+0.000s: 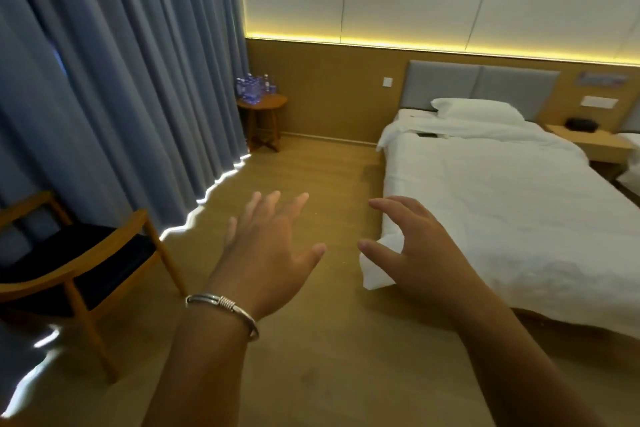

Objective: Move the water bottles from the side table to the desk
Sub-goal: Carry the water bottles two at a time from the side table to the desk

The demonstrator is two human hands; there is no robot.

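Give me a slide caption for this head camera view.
Both empty hands, left and right, raised toward water bottles on the far side table.

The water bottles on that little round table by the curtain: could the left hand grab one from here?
Probably not yet. The water bottles stand on the side table across the room, while the left hand hangs open and empty far short. Bare floor between looks clear for walking.

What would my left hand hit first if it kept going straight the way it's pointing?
Probably nothing soon: the left hand points over bare floor towards the far wall, right of the side table. Depth is hard to judge.
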